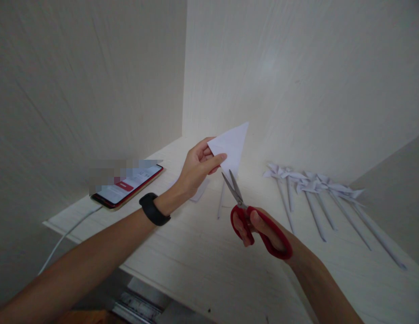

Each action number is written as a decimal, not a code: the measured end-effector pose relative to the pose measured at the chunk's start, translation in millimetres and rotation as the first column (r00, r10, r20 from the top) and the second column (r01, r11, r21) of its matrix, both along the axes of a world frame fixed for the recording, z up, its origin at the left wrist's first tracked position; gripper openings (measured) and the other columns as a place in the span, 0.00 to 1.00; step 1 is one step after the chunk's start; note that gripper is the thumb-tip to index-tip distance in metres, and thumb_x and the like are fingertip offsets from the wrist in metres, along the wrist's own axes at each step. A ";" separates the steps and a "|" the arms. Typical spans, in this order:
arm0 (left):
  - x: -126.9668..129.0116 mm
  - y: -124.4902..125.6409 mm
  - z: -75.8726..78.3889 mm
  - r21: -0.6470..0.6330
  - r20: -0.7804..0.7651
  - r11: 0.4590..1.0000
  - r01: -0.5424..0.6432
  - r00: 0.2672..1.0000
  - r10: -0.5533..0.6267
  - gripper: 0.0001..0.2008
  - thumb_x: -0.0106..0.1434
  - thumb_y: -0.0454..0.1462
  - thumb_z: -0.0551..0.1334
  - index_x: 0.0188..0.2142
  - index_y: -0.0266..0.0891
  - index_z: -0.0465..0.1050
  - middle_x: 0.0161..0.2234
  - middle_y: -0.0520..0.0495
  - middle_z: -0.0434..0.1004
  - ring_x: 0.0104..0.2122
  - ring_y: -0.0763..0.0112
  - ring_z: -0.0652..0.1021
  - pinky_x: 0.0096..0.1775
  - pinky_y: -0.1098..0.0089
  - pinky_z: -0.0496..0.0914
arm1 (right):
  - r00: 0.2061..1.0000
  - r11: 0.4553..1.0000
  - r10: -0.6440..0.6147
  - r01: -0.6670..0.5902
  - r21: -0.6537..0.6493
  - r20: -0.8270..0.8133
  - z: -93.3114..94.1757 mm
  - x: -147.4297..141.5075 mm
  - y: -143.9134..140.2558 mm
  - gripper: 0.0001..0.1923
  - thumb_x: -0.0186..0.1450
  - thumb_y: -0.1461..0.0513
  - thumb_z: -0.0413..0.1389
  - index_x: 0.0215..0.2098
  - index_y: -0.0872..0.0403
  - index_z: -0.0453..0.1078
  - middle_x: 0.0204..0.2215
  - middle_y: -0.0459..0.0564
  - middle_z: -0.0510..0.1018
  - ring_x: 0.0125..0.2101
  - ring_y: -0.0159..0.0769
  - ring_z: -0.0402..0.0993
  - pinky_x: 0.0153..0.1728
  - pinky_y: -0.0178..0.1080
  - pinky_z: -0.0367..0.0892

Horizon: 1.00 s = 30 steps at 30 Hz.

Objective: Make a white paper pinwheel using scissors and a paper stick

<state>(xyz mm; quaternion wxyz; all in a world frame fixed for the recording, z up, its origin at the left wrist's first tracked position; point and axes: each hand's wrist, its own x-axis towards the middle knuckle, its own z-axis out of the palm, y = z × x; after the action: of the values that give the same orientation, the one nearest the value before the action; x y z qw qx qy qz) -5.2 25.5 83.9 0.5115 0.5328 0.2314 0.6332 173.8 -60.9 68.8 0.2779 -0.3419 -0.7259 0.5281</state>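
Note:
My left hand (200,164) pinches a folded white paper triangle (231,143) above the table, thumb on the near face and fingers behind. One corner of the paper points up and to the right, another down. In my right hand (259,225) are red-handled scissors (241,202), thumb through one loop and fingers through the other. Their blades are parted at the paper's lower corner; I cannot tell whether they touch it. A rolled white paper stick (222,200) and a flat piece of white paper (200,190) lie on the table below my hands.
Several white paper pinwheels (313,182) on paper sticks lie in a row at the right. A phone (128,186) with a white cable (70,229) rests at the left by the wall. Pale walls enclose the white table (195,252) at the back and sides.

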 end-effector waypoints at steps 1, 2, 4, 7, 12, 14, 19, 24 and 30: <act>0.2 0.0 -0.3 0.000 0.002 1.000 0.003 1.000 -0.003 0.18 0.48 0.36 0.68 0.39 0.37 0.70 0.23 0.56 0.68 0.19 0.83 0.64 0.19 0.79 0.54 | 1.000 1.000 -0.001 0.001 0.008 0.004 -0.1 0.1 0.2 0.30 0.62 0.38 0.40 0.22 0.53 0.57 0.18 0.44 0.62 0.20 0.29 0.57 0.23 0.35 0.55; 0.3 0.1 -0.6 -0.001 0.004 1.000 0.005 1.000 -0.005 0.18 0.48 0.36 0.68 0.39 0.37 0.70 0.23 0.56 0.67 0.19 0.83 0.64 0.19 0.79 0.54 | 1.000 1.000 -0.001 0.001 0.012 0.007 -0.3 0.1 0.4 0.30 0.62 0.38 0.40 0.21 0.53 0.57 0.18 0.44 0.63 0.20 0.29 0.57 0.23 0.35 0.55; 0.4 0.3 -1.0 -0.007 0.005 1.000 0.007 1.000 -0.007 0.17 0.48 0.36 0.68 0.39 0.37 0.70 0.23 0.56 0.67 0.19 0.83 0.64 0.19 0.79 0.54 | 1.000 1.000 0.002 -0.002 0.006 0.000 -0.8 0.0 1.0 0.30 0.62 0.37 0.40 0.21 0.53 0.57 0.18 0.44 0.63 0.20 0.29 0.57 0.23 0.35 0.55; 0.3 0.4 -1.5 -0.014 0.000 1.000 0.011 1.000 -0.011 0.17 0.48 0.37 0.68 0.39 0.37 0.70 0.23 0.56 0.68 0.20 0.83 0.64 0.19 0.79 0.54 | 1.000 1.000 0.010 -0.010 -0.012 -0.025 -1.6 -0.4 1.5 0.30 0.61 0.37 0.41 0.22 0.53 0.57 0.18 0.44 0.62 0.19 0.28 0.58 0.22 0.34 0.55; 0.6 0.4 -1.6 -0.006 0.001 1.000 0.023 1.000 -0.023 0.17 0.48 0.36 0.68 0.38 0.37 0.69 0.24 0.55 0.68 0.20 0.84 0.64 0.19 0.79 0.54 | 1.000 0.999 -0.015 0.014 -0.045 -0.027 -0.4 -1.4 0.6 0.30 0.61 0.37 0.42 0.23 0.54 0.58 0.19 0.44 0.61 0.20 0.29 0.59 0.23 0.34 0.56; 0.9 0.2 -1.5 -0.003 0.008 1.000 0.023 1.000 -0.023 0.16 0.48 0.36 0.68 0.38 0.36 0.69 0.24 0.55 0.68 0.19 0.84 0.64 0.19 0.79 0.54 | 1.000 0.999 -0.013 0.012 -0.050 -0.024 -0.1 -1.6 0.2 0.30 0.61 0.37 0.41 0.23 0.54 0.59 0.19 0.44 0.61 0.20 0.29 0.59 0.23 0.34 0.56; 1.3 -0.4 -1.6 -0.005 0.019 1.000 0.021 1.000 -0.021 0.16 0.48 0.36 0.68 0.37 0.37 0.70 0.24 0.55 0.68 0.20 0.83 0.64 0.19 0.79 0.55 | 1.000 0.999 -0.007 0.006 -0.048 -0.018 -0.5 -1.4 0.7 0.30 0.61 0.37 0.41 0.23 0.53 0.58 0.19 0.44 0.61 0.20 0.29 0.58 0.23 0.35 0.56; 1.2 -0.2 -1.9 -0.012 0.000 1.000 0.006 1.000 -0.006 0.16 0.48 0.36 0.67 0.38 0.37 0.70 0.24 0.56 0.68 0.20 0.83 0.64 0.19 0.78 0.54 | 1.000 0.999 -0.021 0.020 -0.048 -0.019 1.3 -2.8 -0.3 0.30 0.61 0.37 0.41 0.23 0.53 0.57 0.19 0.44 0.61 0.21 0.29 0.58 0.23 0.35 0.56; 2.0 0.1 -1.9 -0.005 -0.007 1.000 -0.004 1.000 0.004 0.17 0.48 0.36 0.68 0.38 0.37 0.70 0.24 0.55 0.68 0.19 0.83 0.64 0.19 0.79 0.54 | 1.000 0.999 -0.022 0.022 -0.044 -0.007 2.0 -2.8 -0.7 0.29 0.62 0.37 0.40 0.24 0.53 0.57 0.20 0.44 0.61 0.21 0.29 0.59 0.24 0.35 0.57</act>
<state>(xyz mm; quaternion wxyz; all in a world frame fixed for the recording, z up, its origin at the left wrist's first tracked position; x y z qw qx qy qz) -3.2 25.6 82.0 0.5106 0.5332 0.2360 0.6319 171.0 -61.7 70.8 0.2788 -0.3540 -0.7094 0.5420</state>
